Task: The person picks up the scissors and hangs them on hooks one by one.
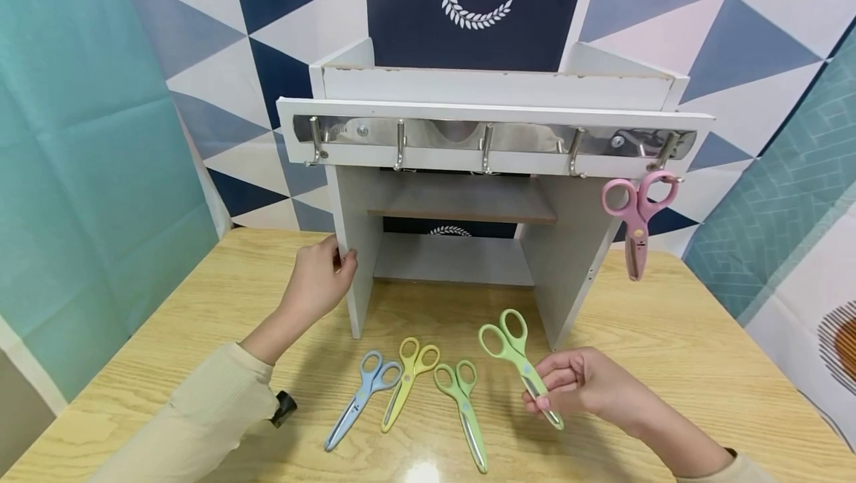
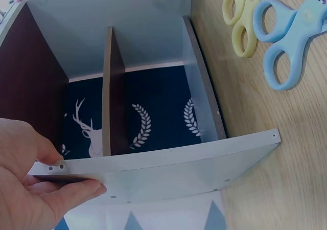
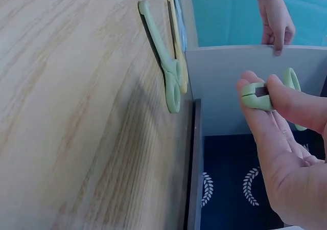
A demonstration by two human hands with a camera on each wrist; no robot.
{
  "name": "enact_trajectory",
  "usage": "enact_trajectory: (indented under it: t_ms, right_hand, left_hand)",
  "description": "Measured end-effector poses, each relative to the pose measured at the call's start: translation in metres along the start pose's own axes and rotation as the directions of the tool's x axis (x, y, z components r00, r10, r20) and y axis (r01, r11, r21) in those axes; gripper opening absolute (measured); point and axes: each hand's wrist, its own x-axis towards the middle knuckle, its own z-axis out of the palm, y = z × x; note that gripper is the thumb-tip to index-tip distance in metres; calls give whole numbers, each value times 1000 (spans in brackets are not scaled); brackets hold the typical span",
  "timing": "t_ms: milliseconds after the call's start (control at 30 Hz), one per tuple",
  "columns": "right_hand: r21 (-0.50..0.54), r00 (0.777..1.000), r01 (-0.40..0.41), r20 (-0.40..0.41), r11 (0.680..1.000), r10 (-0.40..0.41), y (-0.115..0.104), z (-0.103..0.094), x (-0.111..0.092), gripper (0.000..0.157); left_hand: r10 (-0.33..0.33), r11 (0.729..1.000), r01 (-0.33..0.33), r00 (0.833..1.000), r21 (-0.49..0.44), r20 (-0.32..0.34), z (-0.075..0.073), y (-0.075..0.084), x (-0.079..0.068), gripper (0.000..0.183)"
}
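Note:
My left hand [image 1: 319, 275] grips the front edge of the left side panel [image 1: 349, 267] of a small white shelf unit, thumb on one face and fingers on the other. In my right hand [image 1: 588, 386] a pair of light green scissors [image 1: 515, 353] is pinched by the blade end, handle loops pointing up and away. The right wrist view shows the blade tip [image 3: 255, 97] between thumb and fingers. Pink scissors [image 1: 635, 215] hang by one loop from the rightmost hook of the metal hook rail [image 1: 435, 134] on the unit's top front.
Blue scissors [image 1: 361, 397], yellow scissors [image 1: 409, 383] and a second green pair [image 1: 464, 412] lie on the wooden table [image 1: 281, 461] before the unit. Four other hooks on the rail carry nothing. Inside the unit is a middle shelf [image 1: 461, 199]. Patterned cloth [image 1: 200, 37] hangs behind.

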Motion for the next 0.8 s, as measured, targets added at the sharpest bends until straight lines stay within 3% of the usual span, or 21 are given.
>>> enact_trajectory:
  t_ms: [800]
  right_hand:
    - [-19,998,55,-16,998,-56,-17,-2,2,30]
  left_hand:
    - [1,1000,-1,1000,12,-6,1,-1,0,16]
